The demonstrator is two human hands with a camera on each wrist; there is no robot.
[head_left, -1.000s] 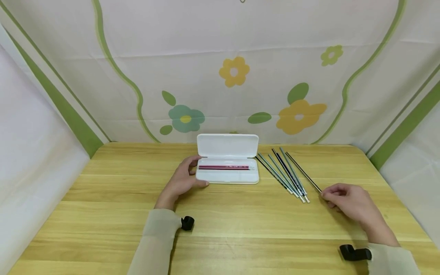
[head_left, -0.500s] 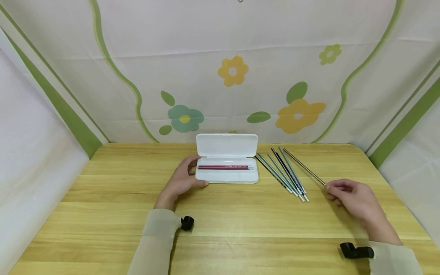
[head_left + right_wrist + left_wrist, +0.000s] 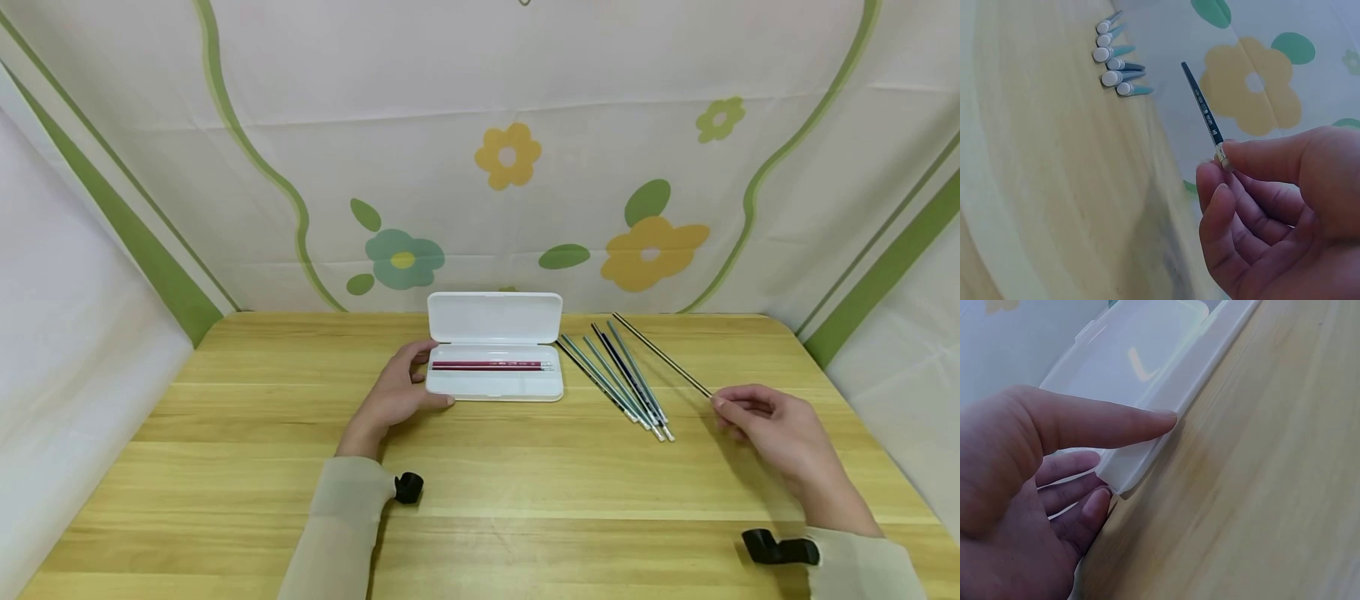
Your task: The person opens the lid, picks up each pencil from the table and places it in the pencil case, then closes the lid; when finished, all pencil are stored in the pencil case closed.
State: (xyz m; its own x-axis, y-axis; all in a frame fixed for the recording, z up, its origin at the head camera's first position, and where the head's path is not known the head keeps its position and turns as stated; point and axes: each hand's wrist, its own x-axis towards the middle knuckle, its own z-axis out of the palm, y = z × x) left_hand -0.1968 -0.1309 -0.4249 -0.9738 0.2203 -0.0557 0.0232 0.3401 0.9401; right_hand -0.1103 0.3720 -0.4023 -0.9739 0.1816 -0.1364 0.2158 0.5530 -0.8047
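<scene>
A white pencil case (image 3: 495,385) stands with its lid (image 3: 495,318) raised, and red pencils (image 3: 487,365) lie inside it. My left hand (image 3: 393,387) holds the case by its left end, the thumb along the front edge and the fingers around the end. Between the thumb and fingertips of my right hand (image 3: 772,429), a dark pencil (image 3: 663,357) is pinched by its white eraser end. Its other end points away to the back left, and the right wrist view shows it against the cloth. Left of that hand, several blue and dark pencils (image 3: 618,379) lie fanned out.
Everything sits on a wooden table (image 3: 525,500). Behind the case a flowered cloth (image 3: 450,192) hangs along the table's back edge, and pale cloth also closes in both sides. The loose pencils reach almost to the case's right end.
My right hand has shifted slightly farther back and to the right with the dark pencil, which now stands farther from the loose ones at its eraser end. My left hand and the case stay put.
</scene>
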